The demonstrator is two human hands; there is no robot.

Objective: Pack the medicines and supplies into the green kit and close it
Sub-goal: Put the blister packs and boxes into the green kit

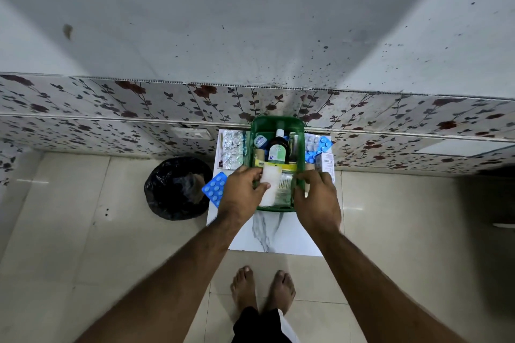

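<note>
Green kit [274,122] sits on marble-look table [289,237], seemingly.

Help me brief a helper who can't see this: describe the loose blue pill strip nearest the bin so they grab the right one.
Find the small white marble-patterned table against the floral wall, with the green kit on it. At the table's left edge, beside the black bin, lies the blue blister strip. It lies alone and overhangs the edge; the other blue strips sit right of the kit.

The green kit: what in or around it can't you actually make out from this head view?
- Labels on the bottle and white box: too small to read.
- White packet: partly covered by left hand.
- Kit's near-right rim: hidden under right hand.
</note>
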